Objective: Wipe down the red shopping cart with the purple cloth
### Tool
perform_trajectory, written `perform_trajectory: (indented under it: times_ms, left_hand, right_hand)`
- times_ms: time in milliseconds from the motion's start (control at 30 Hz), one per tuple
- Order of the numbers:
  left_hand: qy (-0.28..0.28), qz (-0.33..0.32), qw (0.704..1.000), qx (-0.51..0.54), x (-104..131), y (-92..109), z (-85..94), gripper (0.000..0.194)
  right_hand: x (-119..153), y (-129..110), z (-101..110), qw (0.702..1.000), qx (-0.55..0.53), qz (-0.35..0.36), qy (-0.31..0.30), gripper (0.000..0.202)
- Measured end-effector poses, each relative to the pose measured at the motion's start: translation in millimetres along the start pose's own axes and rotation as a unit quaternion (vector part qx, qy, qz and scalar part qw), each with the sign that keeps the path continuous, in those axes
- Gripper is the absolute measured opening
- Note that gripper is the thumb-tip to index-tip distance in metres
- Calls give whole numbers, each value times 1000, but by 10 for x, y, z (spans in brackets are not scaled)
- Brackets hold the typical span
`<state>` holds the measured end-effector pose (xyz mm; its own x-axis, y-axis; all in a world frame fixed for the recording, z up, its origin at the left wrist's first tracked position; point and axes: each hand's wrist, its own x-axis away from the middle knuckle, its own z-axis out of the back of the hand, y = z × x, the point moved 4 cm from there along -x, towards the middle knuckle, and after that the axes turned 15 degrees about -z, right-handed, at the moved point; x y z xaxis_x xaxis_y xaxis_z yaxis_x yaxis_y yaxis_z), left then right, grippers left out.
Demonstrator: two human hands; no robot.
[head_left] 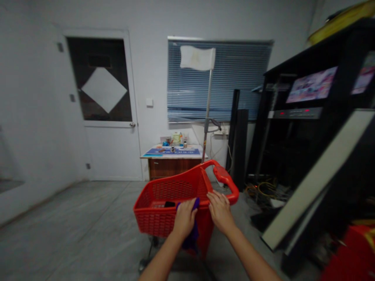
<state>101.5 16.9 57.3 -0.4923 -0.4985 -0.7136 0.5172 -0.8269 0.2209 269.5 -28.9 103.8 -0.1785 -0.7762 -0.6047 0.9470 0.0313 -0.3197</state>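
Observation:
A red plastic shopping cart (164, 218) stands in front of me, side-on, with its handle to the right. My left hand (185, 216) is closed on a purple cloth (191, 238) against the cart's near rim, and part of the cloth hangs down its outer side. Just to the right, my right hand (219, 207) grips the rim close to the handle (224, 175). A small black object (169, 204) shows inside the basket; what it is I cannot tell. A pole bearing a white flag-shaped sign (197, 57) rises behind the cart.
Against the back wall is a low table (148, 156) with small items on it. A white door (113, 152) is at left. On the right stand a black rack (304, 156), a leaning pale panel (316, 181) and loose cables (266, 189) on the floor.

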Motion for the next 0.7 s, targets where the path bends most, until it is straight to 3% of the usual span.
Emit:
perform_trajectory:
  times_ms: [267, 533, 700]
  left_hand:
    - [36, -21, 999, 9, -26, 58, 39, 45]
    - [39, 41, 998, -33, 289, -289, 271, 45]
    - [24, 38, 999, -7, 117, -129, 202, 44]
  right_hand:
    - [-8, -302, -111, 1000, 12, -3, 19, 40]
    - [12, -509, -202, 998, 60, -6, 27, 41]
    - [6, -519, -239, 997, 71, -3, 11, 43]
